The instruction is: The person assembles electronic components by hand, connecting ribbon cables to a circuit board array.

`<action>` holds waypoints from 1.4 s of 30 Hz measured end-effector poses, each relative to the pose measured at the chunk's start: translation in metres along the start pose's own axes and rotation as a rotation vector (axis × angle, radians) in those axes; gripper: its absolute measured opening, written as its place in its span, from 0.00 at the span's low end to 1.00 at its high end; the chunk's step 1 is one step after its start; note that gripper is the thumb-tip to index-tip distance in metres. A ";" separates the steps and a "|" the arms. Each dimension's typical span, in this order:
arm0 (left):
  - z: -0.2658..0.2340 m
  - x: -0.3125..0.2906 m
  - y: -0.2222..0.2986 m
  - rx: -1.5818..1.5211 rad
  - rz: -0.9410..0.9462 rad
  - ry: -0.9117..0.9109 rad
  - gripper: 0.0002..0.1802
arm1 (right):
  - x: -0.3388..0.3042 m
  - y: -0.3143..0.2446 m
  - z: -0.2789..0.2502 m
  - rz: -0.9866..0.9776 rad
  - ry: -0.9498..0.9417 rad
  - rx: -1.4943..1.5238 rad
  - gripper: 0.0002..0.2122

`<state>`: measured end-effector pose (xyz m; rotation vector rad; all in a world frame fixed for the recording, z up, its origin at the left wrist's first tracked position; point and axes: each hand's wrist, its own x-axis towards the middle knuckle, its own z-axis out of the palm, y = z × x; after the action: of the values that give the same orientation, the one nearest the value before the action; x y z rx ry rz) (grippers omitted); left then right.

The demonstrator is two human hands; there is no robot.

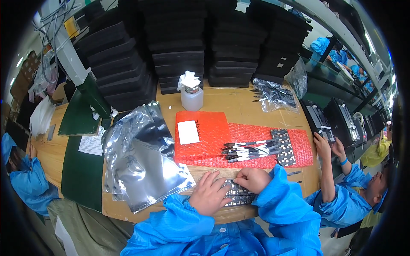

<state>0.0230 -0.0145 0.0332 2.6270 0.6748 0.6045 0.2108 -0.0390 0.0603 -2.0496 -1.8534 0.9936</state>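
Note:
A dark circuit board panel (240, 199) with rows of pale pads lies at the table's near edge, in front of me. My left hand (209, 194) rests at the panel's left side, its fingers spread and touching the board. Over the panel's upper right part, my right hand (253, 180) has thumb and fingers pressed together in a pinch; what is between them is hidden. Beyond my hands, a bundle of black and white cable strips (250, 150) and another dark panel (283, 147) lie on red bubble wrap (301, 147).
Silvery bags (143, 158) lie at left. A red bubble pouch (205, 134) bears a white label. Behind it stands a white bottle (192, 99) topped with crumpled tissue. Black foam trays (177, 64) are stacked at the back. A co-worker's hands (329, 147) work at right.

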 end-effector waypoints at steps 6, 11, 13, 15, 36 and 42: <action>-0.002 0.001 0.002 0.000 -0.010 -0.004 0.22 | 0.002 0.003 0.002 -0.005 -0.016 -0.001 0.09; -0.001 0.000 0.001 -0.006 -0.013 0.004 0.22 | 0.004 0.000 0.005 0.032 0.003 -0.071 0.09; -0.001 0.000 0.001 -0.008 -0.013 0.006 0.22 | 0.004 0.000 0.006 0.048 0.015 -0.082 0.09; -0.002 0.000 0.002 -0.006 -0.011 -0.002 0.23 | 0.004 0.000 0.007 0.042 0.029 -0.070 0.08; -0.002 0.002 0.003 0.012 -0.001 -0.017 0.22 | 0.007 0.004 0.005 0.041 -0.014 -0.063 0.10; -0.001 0.002 0.003 0.025 -0.016 -0.020 0.24 | 0.008 0.002 0.005 0.045 -0.022 -0.071 0.10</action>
<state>0.0246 -0.0156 0.0358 2.6442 0.7013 0.5679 0.2094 -0.0330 0.0530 -2.1381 -1.8875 0.9791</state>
